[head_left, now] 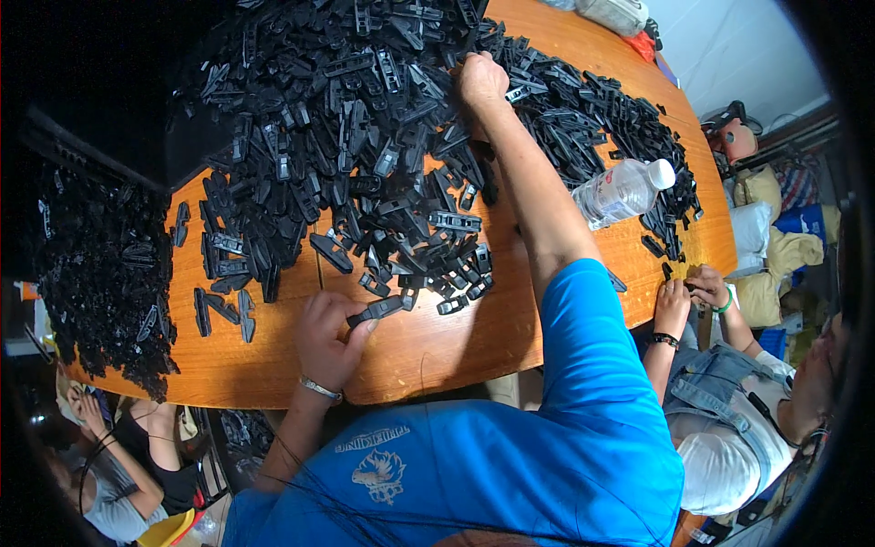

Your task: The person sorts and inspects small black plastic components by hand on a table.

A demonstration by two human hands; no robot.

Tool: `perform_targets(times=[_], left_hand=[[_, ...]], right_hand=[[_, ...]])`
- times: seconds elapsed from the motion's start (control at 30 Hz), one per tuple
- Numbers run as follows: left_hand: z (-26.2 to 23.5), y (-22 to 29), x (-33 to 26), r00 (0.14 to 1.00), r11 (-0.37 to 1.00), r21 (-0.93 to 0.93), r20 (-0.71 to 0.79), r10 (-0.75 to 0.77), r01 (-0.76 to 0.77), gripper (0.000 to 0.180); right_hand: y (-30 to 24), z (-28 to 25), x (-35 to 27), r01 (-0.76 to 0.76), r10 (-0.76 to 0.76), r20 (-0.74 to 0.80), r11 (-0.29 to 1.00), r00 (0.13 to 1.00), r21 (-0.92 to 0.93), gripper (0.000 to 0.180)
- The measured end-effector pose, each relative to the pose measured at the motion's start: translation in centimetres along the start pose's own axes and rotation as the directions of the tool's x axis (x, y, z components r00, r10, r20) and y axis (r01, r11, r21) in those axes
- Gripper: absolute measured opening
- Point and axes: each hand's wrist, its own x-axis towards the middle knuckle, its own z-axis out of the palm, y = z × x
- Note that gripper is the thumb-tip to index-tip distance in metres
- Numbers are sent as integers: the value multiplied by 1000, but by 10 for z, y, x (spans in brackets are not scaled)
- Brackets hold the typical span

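My left hand (326,339) is closed at the near edge of the wooden table, pinching a long black plastic clip-like part (375,312) between thumb and fingers. Just beyond it lie several small black parts with shiny metal-looking pieces (453,305). Stretched far forward, my right hand (483,80) is curled shut at the edge of a large heap of black plastic parts (351,118). Its fingertips are hidden from view, so I cannot make out whether anything is in them.
A clear plastic bottle (624,193) lies right of my right arm, against another spread of black parts (570,118). A co-worker's hands (688,296) handle a small dark piece at the right edge. More dark parts (105,273) cover the left side, near another seated person (118,474).
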Motion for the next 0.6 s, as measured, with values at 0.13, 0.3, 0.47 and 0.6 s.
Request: perform_targets(times=[0.13, 0.3, 0.47, 0.6], left_hand=[[2, -1, -1, 1000, 1000, -8, -19, 18, -19, 20], [1, 2, 1, 999, 1000, 1, -24, 27, -27, 20], [1, 1, -2, 1000, 1000, 11, -15, 16, -15, 21], [-2, 6, -2, 1000, 1000, 5, 7, -5, 5, 20]], right_hand=[[3, -4, 8, -56, 53, 93, 998, 994, 27, 28], [0, -6, 0, -48, 27, 166, 991, 986, 124, 36], [-12, 11, -18, -169, 149, 81, 914, 985, 370, 38], [-15, 23, -21, -216, 250, 47, 712, 967, 668, 43]])
